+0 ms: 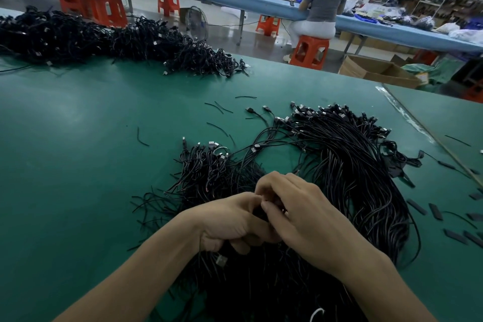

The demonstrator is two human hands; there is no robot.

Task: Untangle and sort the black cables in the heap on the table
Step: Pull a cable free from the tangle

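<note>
A tangled heap of black cables (217, 172) lies in front of me on the green table (78, 138). To its right a combed bundle of black cables (360, 165) curves away, its USB plugs fanned out at the far end. My left hand (230, 222) grips a bunch of cables, its fingers curled round them. My right hand (300, 212) meets it from the right and pinches cable strands at the fingertips. What lies between the two hands is hidden.
A long pile of black cables (104, 39) runs along the far left of the table. Loose cable offcuts (219, 107) and small black sleeves (436, 210) are scattered about. Beyond the table edge a person sits on an orange stool (309, 52) beside a cardboard box (376, 70).
</note>
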